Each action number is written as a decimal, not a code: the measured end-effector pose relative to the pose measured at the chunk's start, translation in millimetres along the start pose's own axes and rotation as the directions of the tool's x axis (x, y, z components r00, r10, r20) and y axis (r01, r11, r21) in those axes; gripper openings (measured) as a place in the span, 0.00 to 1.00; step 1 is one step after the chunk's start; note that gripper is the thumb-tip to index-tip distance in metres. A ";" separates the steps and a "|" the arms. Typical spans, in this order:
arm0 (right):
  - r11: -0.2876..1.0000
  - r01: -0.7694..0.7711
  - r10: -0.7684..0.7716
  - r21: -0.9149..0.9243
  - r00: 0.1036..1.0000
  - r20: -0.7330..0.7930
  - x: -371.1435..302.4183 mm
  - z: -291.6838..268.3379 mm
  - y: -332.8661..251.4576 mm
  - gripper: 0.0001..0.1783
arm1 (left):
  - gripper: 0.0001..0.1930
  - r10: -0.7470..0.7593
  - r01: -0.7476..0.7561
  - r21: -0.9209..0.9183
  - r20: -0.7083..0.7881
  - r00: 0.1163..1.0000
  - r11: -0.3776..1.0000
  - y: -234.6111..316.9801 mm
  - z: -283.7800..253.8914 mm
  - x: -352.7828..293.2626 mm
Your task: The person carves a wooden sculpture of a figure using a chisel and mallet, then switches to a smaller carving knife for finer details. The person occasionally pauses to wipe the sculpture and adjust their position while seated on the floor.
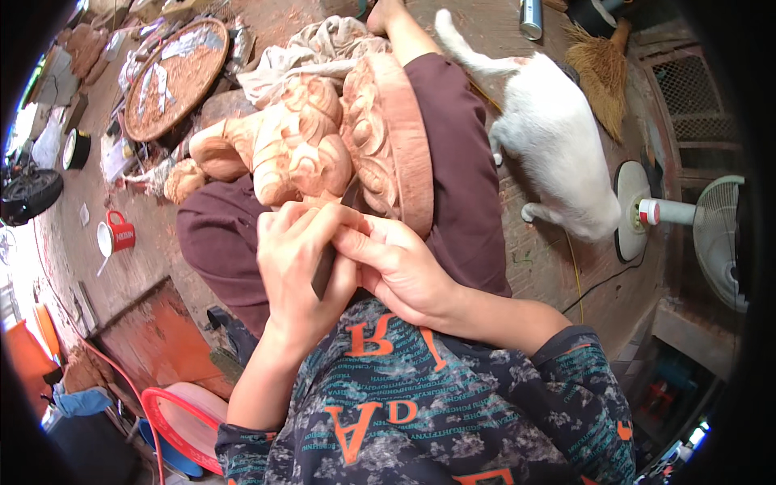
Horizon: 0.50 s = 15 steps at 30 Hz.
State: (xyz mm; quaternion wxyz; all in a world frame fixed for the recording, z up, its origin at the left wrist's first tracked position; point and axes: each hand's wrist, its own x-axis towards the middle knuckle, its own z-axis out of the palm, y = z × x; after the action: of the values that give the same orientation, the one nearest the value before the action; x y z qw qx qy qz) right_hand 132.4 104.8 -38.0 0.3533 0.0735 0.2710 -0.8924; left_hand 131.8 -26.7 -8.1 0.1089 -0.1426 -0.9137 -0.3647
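Observation:
Across my lap lies a carved wooden figure point(299, 145) of reddish bare wood, with rounded, flowing shapes. Its thick base point(412, 145) has relief carving along one side and faces right. Both my hands meet at the figure's near end. My left hand point(303, 255) is closed round a dark, flat metal carving chisel point(323, 275), whose butt end sticks out toward me. Its dark blade shows beyond the fingers, close to the wood; whether the tip touches cannot be seen. My right hand point(404, 267) presses against the left, fingers curled round the same chisel, partly hidden.
A white cat point(558, 137) stands at my right, close to a standing fan point(630, 210) and a straw broom point(602, 73). To the left are a round woven tray point(182, 97) of wood chips and a red mug point(121, 233). A crumpled cloth point(283, 65) lies behind the figure.

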 end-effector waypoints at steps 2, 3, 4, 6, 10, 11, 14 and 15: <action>1.000 0.018 -0.018 -0.001 1.000 0.002 -1.1 6.7 -3.4 0.15 | 0.08 -0.024 0.026 -0.066 0.020 0.999 0.997 -0.6 -1.1 2.6; 0.999 0.025 -0.025 -0.042 1.000 -0.007 -12.9 12.1 -2.0 0.15 | 0.09 -0.025 0.032 -0.130 0.057 0.998 0.991 6.2 -6.1 -2.0; 0.997 0.031 -0.033 -0.077 0.999 -0.015 -16.5 11.3 1.5 0.16 | 0.08 0.039 -0.036 -0.066 0.046 0.998 0.997 9.7 -10.2 -1.6; 0.999 0.011 -0.011 0.035 1.000 0.011 2.2 -1.8 0.3 0.16 | 0.08 -0.002 0.001 0.027 0.058 0.998 1.000 3.9 -6.1 6.8; 0.999 0.030 -0.031 -0.033 0.999 -0.045 -13.2 12.3 -2.8 0.15 | 0.09 0.029 -0.027 -0.027 0.088 0.996 0.999 12.0 -10.8 8.4; 0.999 0.024 -0.027 -0.043 0.997 -0.070 -19.3 19.4 -8.5 0.15 | 0.10 0.099 -0.096 -0.057 0.057 0.993 0.994 15.0 -11.8 10.3; 0.992 -0.012 0.010 0.126 1.000 0.019 2.7 0.2 -6.9 0.16 | 0.09 0.035 -0.045 0.068 0.143 0.989 0.997 3.7 -7.9 15.6; 0.994 -0.011 0.010 0.109 1.000 0.017 0.3 1.3 -5.7 0.16 | 0.09 0.009 -0.019 0.058 0.166 0.986 0.998 1.3 -8.8 15.7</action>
State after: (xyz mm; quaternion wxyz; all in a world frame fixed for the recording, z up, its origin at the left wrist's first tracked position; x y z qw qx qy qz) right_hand 128.4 107.4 -34.6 0.3556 0.0869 0.2185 -0.9046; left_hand 118.4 -29.1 3.8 0.0393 -0.1755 -0.9289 -0.3236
